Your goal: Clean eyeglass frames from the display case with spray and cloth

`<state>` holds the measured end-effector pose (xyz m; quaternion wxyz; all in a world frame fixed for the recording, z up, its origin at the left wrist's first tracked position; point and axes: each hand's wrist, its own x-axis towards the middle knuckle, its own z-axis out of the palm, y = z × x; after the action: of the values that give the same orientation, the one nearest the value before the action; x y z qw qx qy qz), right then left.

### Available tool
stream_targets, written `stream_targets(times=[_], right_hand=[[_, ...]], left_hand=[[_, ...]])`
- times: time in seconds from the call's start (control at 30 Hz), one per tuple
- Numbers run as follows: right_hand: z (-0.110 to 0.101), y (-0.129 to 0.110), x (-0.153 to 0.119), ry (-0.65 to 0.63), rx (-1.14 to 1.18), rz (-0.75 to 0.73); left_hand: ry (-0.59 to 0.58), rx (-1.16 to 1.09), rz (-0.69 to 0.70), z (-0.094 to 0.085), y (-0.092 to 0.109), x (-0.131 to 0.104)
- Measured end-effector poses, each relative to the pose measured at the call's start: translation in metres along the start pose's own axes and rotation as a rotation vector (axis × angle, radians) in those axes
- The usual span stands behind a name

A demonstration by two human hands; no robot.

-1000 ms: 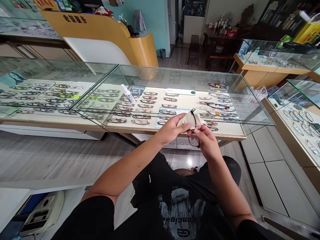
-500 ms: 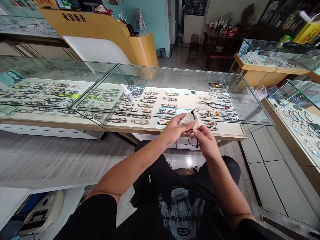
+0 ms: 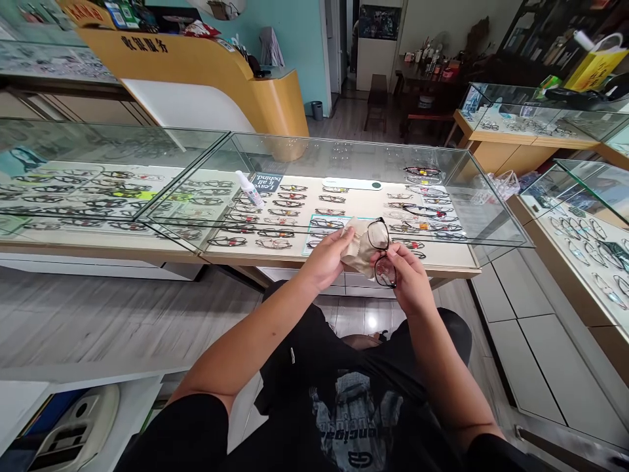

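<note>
Between my fingers and thumb, my left hand pinches a pale cream cleaning cloth, which hangs loosely unfolded. My right hand grips a pair of dark-framed eyeglasses near the bridge. The glasses are turned so one lens sits above the other, and the upper lens overlaps the right edge of the cloth. Both hands are over the front edge of the glass display case. A white spray bottle stands on the case to the left of my hands.
Rows of eyeglasses lie inside the case under its glass top. Another display case stands at the right. Behind is a yellow-and-white counter. At the lower left, a beige device sits on a shelf.
The cloth has come off the upper lens and opened out as my left hand moved slightly left. Both lenses of the eyeglasses now show, held by my right hand.
</note>
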<state>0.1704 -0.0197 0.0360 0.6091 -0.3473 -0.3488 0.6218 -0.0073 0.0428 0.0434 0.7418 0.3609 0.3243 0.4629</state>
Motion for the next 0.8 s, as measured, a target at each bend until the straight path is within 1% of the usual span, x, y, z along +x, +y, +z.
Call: stream_targets(times=[0.07,0.1,0.17,0.27,0.3,0.37,0.43,0.47,0.5,0.53,0.6,0.67,0.77,0.8], right_hand=[[-0.001,-0.005,-0.001,0.022,0.047,0.021],[-0.001,-0.008,-0.002,0.025,0.072,0.042],[0.001,-0.013,-0.005,0.023,0.123,0.096],[0.008,-0.020,-0.007,0.017,0.185,0.183],[0.011,-0.021,-0.008,0.012,0.199,0.212],[0.016,-0.023,-0.009,-0.005,0.216,0.263],[0.020,-0.025,-0.009,-0.022,0.211,0.287],[0.021,-0.026,-0.009,-0.026,0.199,0.281],[0.022,-0.026,-0.009,-0.026,0.183,0.267],[0.021,-0.027,-0.009,-0.022,0.167,0.250],[0.019,-0.029,-0.010,-0.009,0.145,0.224],[0.017,-0.029,-0.012,0.008,0.135,0.222],[0.013,-0.028,-0.015,0.028,0.119,0.242],[0.013,-0.027,-0.016,0.030,0.115,0.249]], left_hand=[[0.035,0.013,0.034,-0.005,0.000,-0.002],[0.048,0.043,0.074,-0.007,0.000,-0.003],[0.080,0.169,0.222,-0.010,-0.001,-0.007],[0.131,0.456,0.506,-0.011,-0.003,-0.014],[0.117,0.541,0.579,-0.011,-0.004,-0.017],[0.026,0.658,0.691,-0.010,-0.005,-0.020],[-0.084,0.713,0.770,-0.009,-0.005,-0.022],[-0.110,0.726,0.789,-0.009,-0.004,-0.022],[-0.108,0.732,0.792,-0.008,-0.003,-0.021],[-0.077,0.735,0.781,-0.008,-0.002,-0.020],[0.028,0.735,0.714,-0.009,0.001,-0.018],[0.106,0.684,0.581,-0.012,0.005,-0.015],[0.131,0.492,0.336,-0.021,0.013,-0.008],[0.137,0.424,0.287,-0.024,0.016,-0.006]])
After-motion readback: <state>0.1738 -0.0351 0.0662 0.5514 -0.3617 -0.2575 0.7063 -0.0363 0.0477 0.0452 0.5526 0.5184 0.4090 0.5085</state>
